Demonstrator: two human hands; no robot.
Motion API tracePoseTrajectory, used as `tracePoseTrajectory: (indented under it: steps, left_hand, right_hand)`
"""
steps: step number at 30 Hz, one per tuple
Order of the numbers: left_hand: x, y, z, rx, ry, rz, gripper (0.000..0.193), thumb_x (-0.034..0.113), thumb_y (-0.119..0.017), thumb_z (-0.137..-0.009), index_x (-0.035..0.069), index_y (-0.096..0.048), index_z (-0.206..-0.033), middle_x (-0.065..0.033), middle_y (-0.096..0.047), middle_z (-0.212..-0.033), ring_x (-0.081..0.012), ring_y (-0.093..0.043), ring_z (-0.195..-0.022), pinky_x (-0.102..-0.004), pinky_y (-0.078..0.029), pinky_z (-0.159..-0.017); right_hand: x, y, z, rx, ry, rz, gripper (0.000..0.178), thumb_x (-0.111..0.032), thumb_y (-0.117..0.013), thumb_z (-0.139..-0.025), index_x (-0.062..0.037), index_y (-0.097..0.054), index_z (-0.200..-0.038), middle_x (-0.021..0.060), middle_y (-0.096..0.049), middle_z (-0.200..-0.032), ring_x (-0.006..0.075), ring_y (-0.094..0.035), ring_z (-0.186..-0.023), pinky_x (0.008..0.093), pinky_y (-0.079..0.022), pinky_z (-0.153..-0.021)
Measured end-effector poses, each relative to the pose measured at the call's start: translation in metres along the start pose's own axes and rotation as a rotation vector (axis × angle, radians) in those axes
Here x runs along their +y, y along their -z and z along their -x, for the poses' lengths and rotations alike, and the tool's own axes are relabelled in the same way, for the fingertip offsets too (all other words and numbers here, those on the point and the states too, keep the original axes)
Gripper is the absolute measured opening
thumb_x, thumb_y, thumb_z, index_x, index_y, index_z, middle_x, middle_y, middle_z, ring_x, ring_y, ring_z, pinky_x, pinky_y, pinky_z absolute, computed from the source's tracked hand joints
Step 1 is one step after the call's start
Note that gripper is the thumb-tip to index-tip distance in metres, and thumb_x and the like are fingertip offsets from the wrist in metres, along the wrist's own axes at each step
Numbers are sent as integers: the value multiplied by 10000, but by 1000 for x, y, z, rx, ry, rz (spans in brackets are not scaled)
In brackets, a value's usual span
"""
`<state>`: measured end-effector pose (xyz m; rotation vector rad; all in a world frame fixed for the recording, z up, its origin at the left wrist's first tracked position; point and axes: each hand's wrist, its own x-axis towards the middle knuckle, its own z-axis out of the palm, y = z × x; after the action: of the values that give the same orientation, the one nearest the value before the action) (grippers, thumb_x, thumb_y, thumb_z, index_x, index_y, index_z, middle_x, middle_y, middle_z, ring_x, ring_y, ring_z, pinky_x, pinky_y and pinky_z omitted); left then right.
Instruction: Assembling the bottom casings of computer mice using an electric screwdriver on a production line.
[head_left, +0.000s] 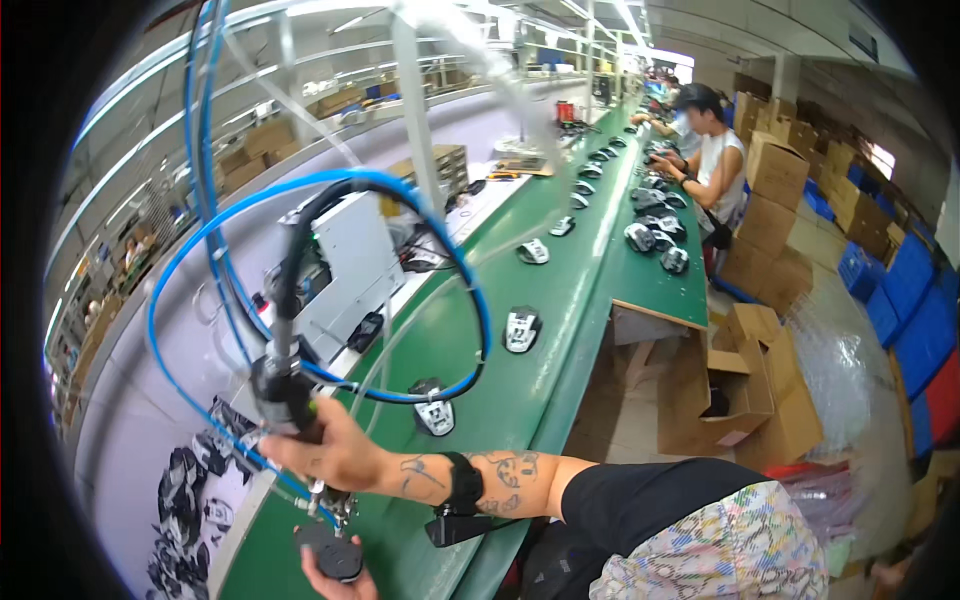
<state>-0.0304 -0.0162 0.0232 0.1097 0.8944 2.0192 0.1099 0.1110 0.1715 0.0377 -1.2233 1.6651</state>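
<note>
Working at a long green bench (485, 425).
Wrapping the right hand (335, 452) snugly around a black cylindrical hand tool (284, 398); beneath its metal tip (336, 508), clasping a dark, rounded plastic piece (330, 552) by its edges in the left hand (345, 588).

tool (285, 396) above part (328, 556); boxes (772, 180) right of bench (495, 400)

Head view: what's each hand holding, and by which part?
Right hand grips a black tool around its body; left hand holds a dark piece by its sides.
</note>
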Motion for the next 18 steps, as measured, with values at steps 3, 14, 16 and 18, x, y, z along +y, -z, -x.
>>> tracePoseTrajectory:
  steps: [3,14,16,18]
  left_hand:
    - [-13,11,4,-53,29,-160,625,273,-520,-732,228,-362,-1334,-73,-473,-1195,-252,-528,-973,-485,-468,-776]
    - [-23,7,3,-300,176,61,660,129,-511,-732,158,-312,-1360,-135,-455,-1122,-259,-565,-898,-433,-548,-717]
    - [-28,7,5,-349,187,53,659,131,-511,-734,154,-310,-1361,-133,-453,-1132,-258,-568,-887,-429,-548,-720]
    - [-29,6,4,-339,191,67,664,128,-516,-730,151,-310,-1361,-134,-449,-1137,-259,-568,-883,-424,-549,-722]
  right_hand:
    - [33,4,3,49,53,-132,148,-99,-530,-878,-50,-538,-1017,23,-533,-786,82,-505,-623,240,-409,-520]
    - [5,17,0,-207,258,-104,419,-413,-413,-923,-61,-463,-1144,51,-465,-692,138,-426,-555,283,-371,-550]
    - [8,17,4,-211,244,-138,412,-409,-416,-922,-62,-464,-1138,51,-466,-694,141,-433,-557,286,-371,-547]
    - [10,16,2,-198,252,-78,408,-410,-423,-918,-65,-473,-1130,50,-465,-691,142,-436,-560,289,-377,-553]
